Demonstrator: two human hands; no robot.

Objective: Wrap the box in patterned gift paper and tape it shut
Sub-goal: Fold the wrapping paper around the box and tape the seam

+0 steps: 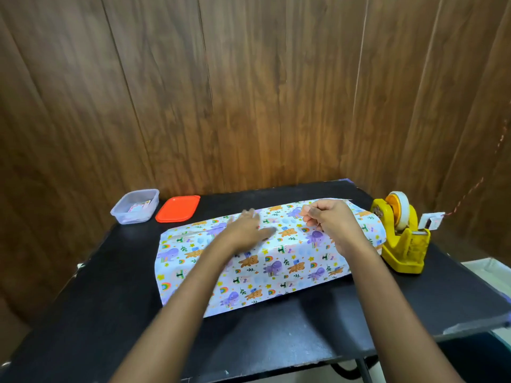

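At the table's [110, 313] far left we see a clear plastic tub [135, 206], and just beside it a flat orange lid [177, 208]. In the middle lies the long box draped in white cartoon-animal gift paper [276, 269]. The left hand [246, 230] rests flat on its top, fingers [269, 231] straight and spread. The right hand [329, 219] sits further right on the same top face, fingers curled with tips together; we cannot tell what they pinch. A yellow tape dispenser [401, 239] stands just beside the box's right end.
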